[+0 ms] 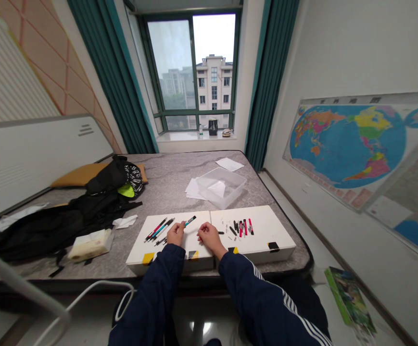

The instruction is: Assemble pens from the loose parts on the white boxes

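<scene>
Head view: left hand almost closed, pinching one teal pen between fingers. Right hand loosely curled just beside it, with no clear hold; something small inside, impossible to tell. On left white board, several seemingly whole pens side by side. On right white board, a row of loose pen parts, not yet joined, so a good part apparently left.
</scene>
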### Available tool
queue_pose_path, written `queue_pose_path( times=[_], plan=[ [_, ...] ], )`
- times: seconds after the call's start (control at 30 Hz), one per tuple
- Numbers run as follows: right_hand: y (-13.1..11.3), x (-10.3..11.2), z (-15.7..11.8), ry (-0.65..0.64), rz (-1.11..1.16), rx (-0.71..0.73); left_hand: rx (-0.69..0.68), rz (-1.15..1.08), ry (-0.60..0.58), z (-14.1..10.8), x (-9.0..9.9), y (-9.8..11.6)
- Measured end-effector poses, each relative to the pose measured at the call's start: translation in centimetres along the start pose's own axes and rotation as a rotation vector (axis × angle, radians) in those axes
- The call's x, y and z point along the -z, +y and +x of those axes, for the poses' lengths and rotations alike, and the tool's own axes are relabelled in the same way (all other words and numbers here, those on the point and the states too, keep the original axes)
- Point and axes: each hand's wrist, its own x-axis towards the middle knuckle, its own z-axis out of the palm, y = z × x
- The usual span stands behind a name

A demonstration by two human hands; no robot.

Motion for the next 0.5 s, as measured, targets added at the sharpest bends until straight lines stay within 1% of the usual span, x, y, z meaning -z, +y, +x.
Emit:
queue_pose_path(
  times=[0.1,0.2,0.33,0.5],
  plan=[
    [-0.1,0.0,-0.1,0.007,0.003,-0.003,-0.052,0.085,0.002,-0.2,0.1,0.7],
    [-0.3,0.0,0.0,-0.007,-0.051,-0.005,-0.084,0.094,-0.004,-0.4,0.1,1.1],
    [-0.4,0.0,0.0,-0.008,-0.088,-0.01,-0.076,0.102,0.009,-0.4,0.1,1.2],
    [-0.2,-0.2,-0.1,-0.009,-0.036,-0.044,-0.067,0.119,0.02,-0.4,0.1,1.3]
  ],
)
